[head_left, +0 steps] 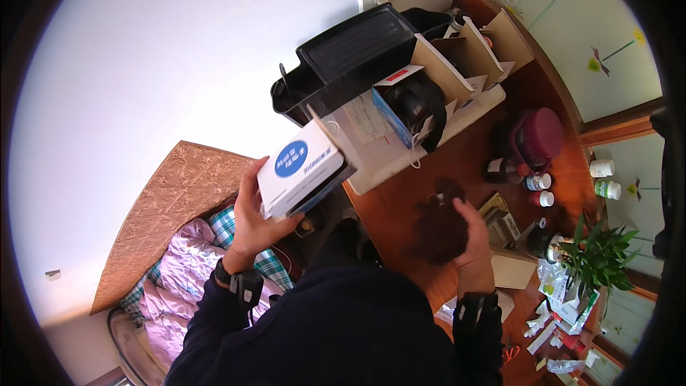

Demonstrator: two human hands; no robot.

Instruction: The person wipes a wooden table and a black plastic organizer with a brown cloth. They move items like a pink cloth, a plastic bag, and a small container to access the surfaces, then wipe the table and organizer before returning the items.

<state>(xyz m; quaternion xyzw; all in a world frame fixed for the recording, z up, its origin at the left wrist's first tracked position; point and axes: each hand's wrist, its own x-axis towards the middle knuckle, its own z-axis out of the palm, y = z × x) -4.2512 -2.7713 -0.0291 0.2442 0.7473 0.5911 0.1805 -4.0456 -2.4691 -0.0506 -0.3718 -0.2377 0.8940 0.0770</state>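
Observation:
A white box with a round blue label [309, 180] is in my left hand [251, 223], whose fingers and thumb wrap around its sides. The box is tilted, and a flap stands up at its far edge. My right hand [477, 243] is closed on a dark brown object [437, 232] above the wooden table [386, 218]. That object looks soft and rounded, but motion smears it and I cannot make out its kind. Just beyond the white box, an open blue-and-white box [391, 111] holds a black item with a strap [418, 104].
A black plastic bin [325, 89] and cardboard compartments [446, 64] stand against the wall. To the right are a maroon container [539, 136], a dark bottle [504, 170], several small bottles and a green plant [600, 254]. A bed with pink bedding [186, 264] lies at the left.

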